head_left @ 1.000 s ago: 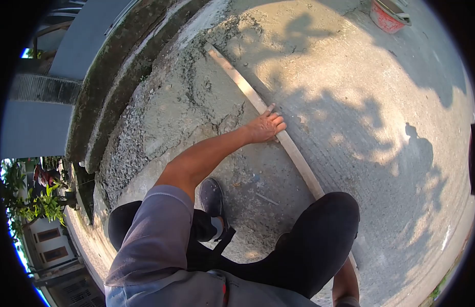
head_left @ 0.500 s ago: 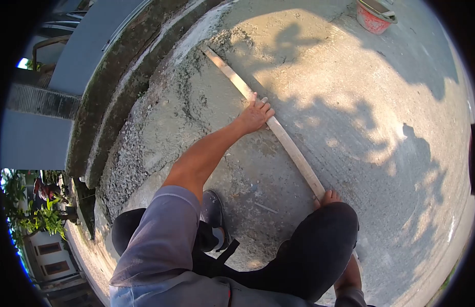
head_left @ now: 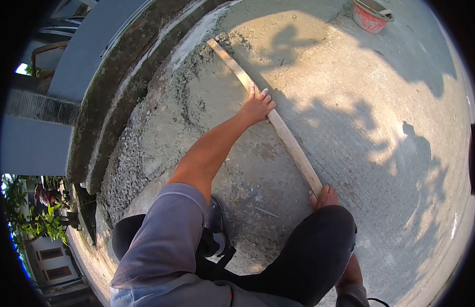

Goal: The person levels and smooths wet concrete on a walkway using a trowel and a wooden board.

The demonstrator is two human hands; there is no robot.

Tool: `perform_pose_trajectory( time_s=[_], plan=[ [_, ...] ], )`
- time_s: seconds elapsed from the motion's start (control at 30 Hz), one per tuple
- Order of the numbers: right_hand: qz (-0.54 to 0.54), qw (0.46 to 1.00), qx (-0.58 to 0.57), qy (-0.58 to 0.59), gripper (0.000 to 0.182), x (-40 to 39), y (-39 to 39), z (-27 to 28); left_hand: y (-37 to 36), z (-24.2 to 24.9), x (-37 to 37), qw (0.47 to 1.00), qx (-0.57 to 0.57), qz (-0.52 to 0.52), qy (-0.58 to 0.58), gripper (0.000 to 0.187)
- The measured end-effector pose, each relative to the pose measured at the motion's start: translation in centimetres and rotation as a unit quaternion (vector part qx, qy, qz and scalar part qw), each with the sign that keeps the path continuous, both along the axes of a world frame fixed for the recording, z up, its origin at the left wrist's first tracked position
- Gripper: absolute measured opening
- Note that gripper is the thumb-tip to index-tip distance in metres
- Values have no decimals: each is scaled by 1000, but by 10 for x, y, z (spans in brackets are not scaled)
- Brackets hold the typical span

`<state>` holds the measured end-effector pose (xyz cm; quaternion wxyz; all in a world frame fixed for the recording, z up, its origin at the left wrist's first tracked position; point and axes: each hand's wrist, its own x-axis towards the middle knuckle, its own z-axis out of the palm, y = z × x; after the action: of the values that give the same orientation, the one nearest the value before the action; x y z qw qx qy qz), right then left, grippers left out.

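A long, narrow wooden board (head_left: 291,145) lies at a slant across the grey concrete, its far end touching rough, crumbly mortar (head_left: 232,42). My left hand (head_left: 257,107) grips the board around its middle, fingers over the far edge. At the near end, my right hand (head_left: 326,196) holds the board; my knee hides part of that hand and its wrist. Smooth wet-looking cement (head_left: 212,92) spreads on the left side of the board. A small thin stick (head_left: 267,212) rests on the ground between my legs.
Upper right stands a red bucket (head_left: 369,20) with grey residue and something lying across its rim. A curved concrete step (head_left: 112,97) borders the left side, with loose gravel (head_left: 126,166) along it. My boot (head_left: 215,220) is planted below my left arm.
The board has slid slightly, its far end moving up and to the right. Both hands have gone along with it, still gripping.
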<state>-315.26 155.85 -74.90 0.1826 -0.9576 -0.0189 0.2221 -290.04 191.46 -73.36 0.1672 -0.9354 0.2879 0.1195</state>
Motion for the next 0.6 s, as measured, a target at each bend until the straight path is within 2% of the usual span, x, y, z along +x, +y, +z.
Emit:
perform_pose_trajectory(
  time_s=[0.03,0.13,0.23,0.37,0.47,0.57,0.6],
  plan=[
    [-6,1000,-12,10,53,-8,-5,-1,-10,1,-16,1000,-17,12,19,56],
    [-44,996,-53,59,52,-53,-28,0,-54,-2,-88,996,-40,-66,40,48],
    [-75,990,-80,93,52,-82,-42,8,-80,-5,-117,992,-69,-89,62,52],
    [-73,991,-77,82,51,-50,-23,5,-37,-5,-38,996,-43,-62,41,57],
    [-14,999,-7,-33,44,11,6,-10,-9,-7,22,999,14,33,-11,69],
    [-19,999,43,-23,49,25,10,0,-10,-19,32,996,38,78,-25,69],
    [-14,999,17,-29,44,12,1,4,-19,-10,21,998,9,61,4,68]
  ],
)
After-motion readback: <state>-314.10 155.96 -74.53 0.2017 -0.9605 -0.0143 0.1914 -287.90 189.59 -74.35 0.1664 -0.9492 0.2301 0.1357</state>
